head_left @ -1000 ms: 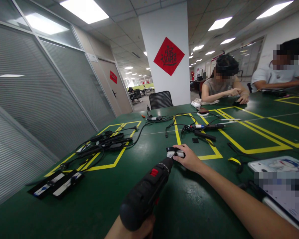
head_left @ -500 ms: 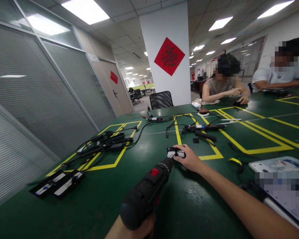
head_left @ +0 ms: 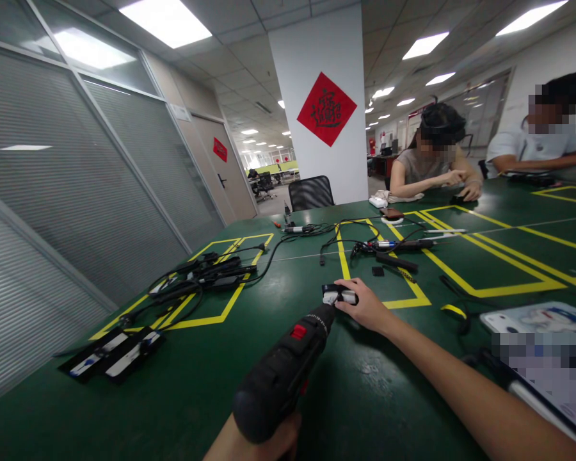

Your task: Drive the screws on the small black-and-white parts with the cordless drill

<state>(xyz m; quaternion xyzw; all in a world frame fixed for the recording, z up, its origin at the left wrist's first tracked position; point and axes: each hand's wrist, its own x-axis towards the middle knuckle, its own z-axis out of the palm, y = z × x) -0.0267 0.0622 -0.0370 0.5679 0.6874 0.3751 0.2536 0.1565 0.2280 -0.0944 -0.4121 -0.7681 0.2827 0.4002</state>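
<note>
A black cordless drill with a red switch (head_left: 281, 371) points forward over the green table (head_left: 249, 397). Its grip is wrapped by my left hand (head_left: 281, 438), partly hidden under the drill body. The drill's tip meets a small black and white part with a silvery cylinder (head_left: 331, 296). Around the right end of that part, my right hand (head_left: 365, 306) has its thumb and fingers closed. The exact contact at the tip is too small to make out.
Black cables and tools (head_left: 216, 275) lie at the left, near two black-and-white strips (head_left: 125, 355). Ahead are a wired tool (head_left: 388, 245) and a small black block (head_left: 377, 271). A tablet or phone (head_left: 547, 320) lies right. Two people sit at the far right.
</note>
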